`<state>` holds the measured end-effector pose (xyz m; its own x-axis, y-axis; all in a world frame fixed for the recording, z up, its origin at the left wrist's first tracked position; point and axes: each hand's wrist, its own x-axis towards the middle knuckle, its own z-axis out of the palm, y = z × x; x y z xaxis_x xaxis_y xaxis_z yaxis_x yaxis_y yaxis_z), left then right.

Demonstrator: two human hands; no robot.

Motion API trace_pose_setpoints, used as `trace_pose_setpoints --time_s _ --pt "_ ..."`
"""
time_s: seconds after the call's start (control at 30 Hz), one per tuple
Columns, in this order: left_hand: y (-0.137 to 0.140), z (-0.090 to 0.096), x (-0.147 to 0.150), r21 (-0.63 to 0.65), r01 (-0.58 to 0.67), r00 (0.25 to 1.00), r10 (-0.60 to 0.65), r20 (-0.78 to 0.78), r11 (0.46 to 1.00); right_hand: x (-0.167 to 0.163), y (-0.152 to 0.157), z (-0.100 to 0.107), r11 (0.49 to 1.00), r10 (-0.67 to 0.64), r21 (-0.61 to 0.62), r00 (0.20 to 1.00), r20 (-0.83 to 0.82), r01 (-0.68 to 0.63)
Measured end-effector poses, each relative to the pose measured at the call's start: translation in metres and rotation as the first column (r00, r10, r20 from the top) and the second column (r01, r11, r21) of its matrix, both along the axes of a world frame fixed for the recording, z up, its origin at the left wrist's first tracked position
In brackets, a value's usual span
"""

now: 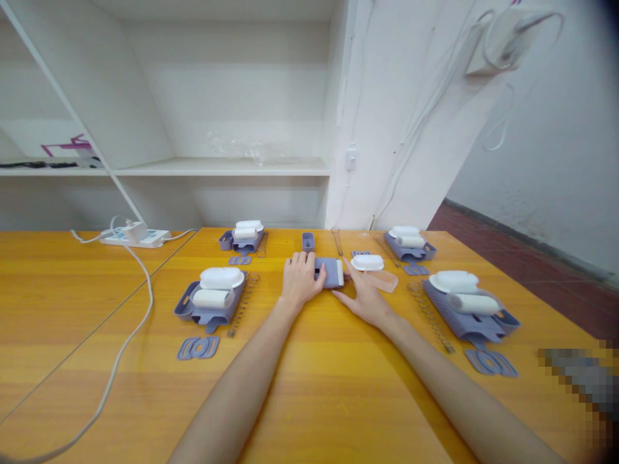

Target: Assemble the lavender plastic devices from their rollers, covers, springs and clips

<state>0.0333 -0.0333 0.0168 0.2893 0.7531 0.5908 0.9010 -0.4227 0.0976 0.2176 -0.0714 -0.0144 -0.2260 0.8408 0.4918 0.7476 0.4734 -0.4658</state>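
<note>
Left hand [300, 278] grips the case [330, 274] on the table [309, 393], seemingly steadying it; right hand [365, 295] spreads open around its white end [340, 273]. Surrounding sets [213, 299] sit apart, presumably keeping parts sorted

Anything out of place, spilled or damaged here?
Nothing visibly spilled or damaged. Slightly odd: a white cable trails loosely over the table at left and could snag; stray-looking crumpled clear plastic lies on the shelf.
</note>
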Motion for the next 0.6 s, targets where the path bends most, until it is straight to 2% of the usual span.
trace_pose_setpoints --time_s 0.23,0.43,0.6 --pt "0.0029 -0.0023 0.0008 0.001 -0.048 0.999 0.048 0.004 0.999 -0.0028 -0.0051 0.0067 0.999 0.014 0.029 0.996 0.085 -0.016" --pt "0.0032 -0.0023 0.0006 -0.008 -0.059 0.998 0.059 0.002 0.998 -0.0078 -0.0056 0.0048 0.972 -0.23 0.102 0.952 0.202 0.213" --pt "0.0037 -0.0018 0.0004 -0.004 -0.058 0.998 0.058 0.001 0.998 -0.0088 -0.0055 0.003 0.972 -0.222 0.126 0.944 0.244 0.196"
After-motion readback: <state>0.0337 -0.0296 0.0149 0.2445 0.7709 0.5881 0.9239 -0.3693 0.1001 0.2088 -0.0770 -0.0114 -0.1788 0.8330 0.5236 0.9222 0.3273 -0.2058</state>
